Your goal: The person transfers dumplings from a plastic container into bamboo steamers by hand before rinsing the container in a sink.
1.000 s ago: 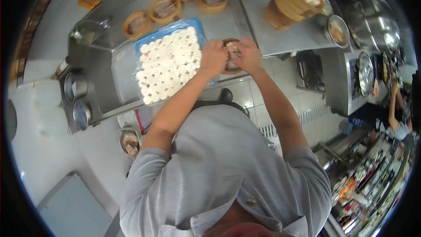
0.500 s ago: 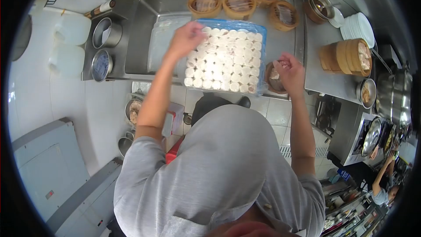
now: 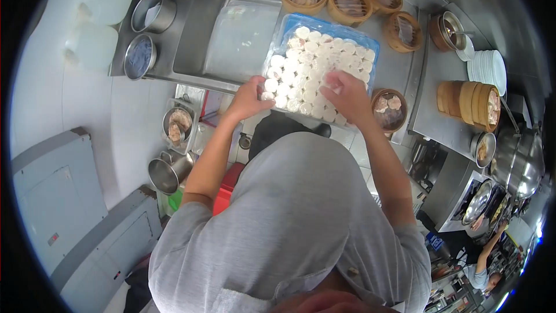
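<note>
A blue tray [image 3: 373, 52] holds rows of pale, round dumplings [image 3: 304, 78] under or on clear plastic film. My left hand [image 3: 249, 99] is at the tray's near left corner, thumb and fingers apart around the dumplings at the edge. Over the right part of the rows, my right hand [image 3: 349, 97] has its fingers curled together in a pinch; what lies between the fingertips is hidden. Just right of the tray stands a small round steamer basket [image 3: 377, 120] with a few pinkish dumplings [image 3: 388, 103] inside.
Behind the tray stand several bamboo steamers [image 3: 304, 7] with filled contents. A sink [image 3: 200, 52] lies to the left, with metal pots [image 3: 165, 20] beyond it. Stacked steamers [image 3: 457, 99] and white plates [image 3: 486, 72] are at the right. A co-worker [image 3: 480, 272] is at far right.
My right hand has moved left from the small steamer to the dumplings. My left hand has come from the tray's far left corner to the near left one. The view has shifted.
</note>
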The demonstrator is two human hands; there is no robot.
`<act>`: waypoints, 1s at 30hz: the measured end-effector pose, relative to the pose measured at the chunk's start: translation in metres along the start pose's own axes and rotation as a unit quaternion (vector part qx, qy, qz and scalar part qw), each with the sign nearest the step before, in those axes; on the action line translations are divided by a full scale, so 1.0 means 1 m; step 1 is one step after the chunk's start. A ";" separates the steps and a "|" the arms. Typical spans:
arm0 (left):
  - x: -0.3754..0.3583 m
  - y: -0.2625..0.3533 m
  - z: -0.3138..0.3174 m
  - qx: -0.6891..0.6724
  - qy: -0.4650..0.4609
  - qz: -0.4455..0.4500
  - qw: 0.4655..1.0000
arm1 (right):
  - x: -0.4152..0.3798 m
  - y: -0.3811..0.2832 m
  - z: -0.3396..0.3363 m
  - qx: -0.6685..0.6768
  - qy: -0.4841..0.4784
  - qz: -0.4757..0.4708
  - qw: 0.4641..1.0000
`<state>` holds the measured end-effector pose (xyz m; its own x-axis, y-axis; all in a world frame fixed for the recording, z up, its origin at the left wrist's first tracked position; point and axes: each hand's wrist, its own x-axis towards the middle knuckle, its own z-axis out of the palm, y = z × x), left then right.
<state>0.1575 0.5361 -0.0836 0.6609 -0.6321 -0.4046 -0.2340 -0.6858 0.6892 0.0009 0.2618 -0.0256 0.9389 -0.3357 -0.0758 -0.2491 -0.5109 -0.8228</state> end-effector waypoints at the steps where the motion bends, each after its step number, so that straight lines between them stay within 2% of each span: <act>1: -0.002 0.007 0.002 -0.008 -0.002 -0.031 0.999 | 0.014 -0.007 0.005 -0.003 -0.015 -0.025 1.000; 4: 0.000 0.001 0.013 -0.007 0.018 -0.007 1.000 | 0.059 -0.015 0.032 -0.003 -0.036 -0.139 0.990; 7: 0.001 0.003 0.009 0.042 0.021 0.039 0.998 | 0.101 -0.038 0.051 -0.132 -0.122 -0.210 0.961; 10: -0.004 0.018 0.016 0.140 0.067 0.048 0.987 | 0.128 -0.055 0.068 -0.305 -0.203 -0.193 0.910; 13: -0.011 0.030 0.018 0.148 0.093 0.043 0.984 | 0.147 -0.063 0.081 -0.362 -0.296 -0.151 0.871; 16: -0.016 0.023 0.028 0.116 0.163 0.088 0.976 | 0.156 -0.069 0.091 -0.385 -0.323 -0.127 0.855; 19: -0.019 0.022 0.029 0.162 0.198 0.106 0.961 | 0.157 -0.070 0.094 -0.378 -0.305 -0.108 0.867; 22: -0.019 0.026 0.026 0.118 0.153 0.036 0.980 | 0.156 -0.077 0.095 -0.384 -0.303 -0.077 0.869; 28: -0.023 0.036 0.019 0.081 0.121 -0.028 0.989 | 0.153 -0.076 0.094 -0.336 -0.291 -0.051 0.895; 30: -0.021 0.030 0.025 0.082 0.148 -0.001 0.986 | 0.148 -0.077 0.095 -0.301 -0.282 -0.067 0.909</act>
<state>0.1187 0.5199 -0.0701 0.8350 -0.5142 -0.1962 -0.3283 -0.7515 0.5723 0.1821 0.3268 -0.0269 0.9005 0.1329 -0.4141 -0.0501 -0.9141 -0.4023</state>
